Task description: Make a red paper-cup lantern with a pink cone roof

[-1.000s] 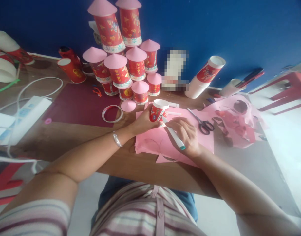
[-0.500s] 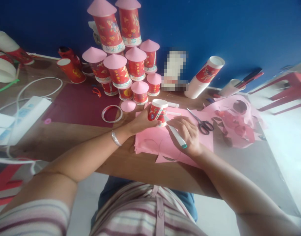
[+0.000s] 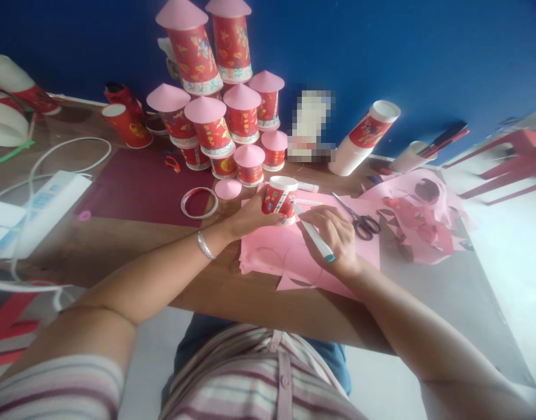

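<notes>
My left hand is wrapped round a small red paper cup with a white rim and printed patterns, held upright. In my right hand is a white marker pen with a green end. Its tip points at the lower right side of the cup; whether it touches I cannot tell. Beneath both hands lie sheets of pink paper with drawn curves. A pair of dark-handled scissors rests on the paper, right of my right hand.
Several red cups with pink cone roofs stand stacked behind the cup. A roll of tape and a pink cone lie to the left. Pink scraps, a pen holder and stacked cups are on the right.
The cup has shifted and turned very slightly to the left in my left hand. My right hand keeps the marker beside it.
</notes>
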`<state>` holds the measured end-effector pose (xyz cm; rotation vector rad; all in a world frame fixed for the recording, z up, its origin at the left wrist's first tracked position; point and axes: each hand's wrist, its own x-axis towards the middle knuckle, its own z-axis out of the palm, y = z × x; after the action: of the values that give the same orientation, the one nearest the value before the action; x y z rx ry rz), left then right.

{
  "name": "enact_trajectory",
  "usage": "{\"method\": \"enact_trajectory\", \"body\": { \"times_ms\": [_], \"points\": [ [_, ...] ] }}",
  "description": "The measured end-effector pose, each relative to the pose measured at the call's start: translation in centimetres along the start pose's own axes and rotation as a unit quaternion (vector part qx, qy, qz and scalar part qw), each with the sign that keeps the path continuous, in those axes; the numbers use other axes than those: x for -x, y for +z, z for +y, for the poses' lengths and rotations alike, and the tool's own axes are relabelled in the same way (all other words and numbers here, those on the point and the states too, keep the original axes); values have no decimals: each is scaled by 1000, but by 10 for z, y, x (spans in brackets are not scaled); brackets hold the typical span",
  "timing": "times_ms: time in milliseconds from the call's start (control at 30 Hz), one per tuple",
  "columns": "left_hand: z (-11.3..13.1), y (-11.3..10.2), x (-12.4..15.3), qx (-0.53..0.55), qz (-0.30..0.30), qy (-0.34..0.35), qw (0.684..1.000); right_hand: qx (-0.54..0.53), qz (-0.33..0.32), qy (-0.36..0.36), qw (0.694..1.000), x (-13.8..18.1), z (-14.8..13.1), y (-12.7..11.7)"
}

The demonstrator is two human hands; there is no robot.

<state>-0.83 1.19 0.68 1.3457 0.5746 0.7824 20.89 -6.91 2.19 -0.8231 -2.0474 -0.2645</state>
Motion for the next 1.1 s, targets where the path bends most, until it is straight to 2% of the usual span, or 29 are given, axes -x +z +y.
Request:
{"method": "enact_trajectory", "body": {
  "times_ms": [500,1100],
  "points": [
    [-1,-3,-2,42,-21,32,998,17,12,-21,1000,-2,-4,-3],
    [7,-2,0,58,-49,9,997,18,9,-21,1000,-2,-5,-4]
  ]
}}
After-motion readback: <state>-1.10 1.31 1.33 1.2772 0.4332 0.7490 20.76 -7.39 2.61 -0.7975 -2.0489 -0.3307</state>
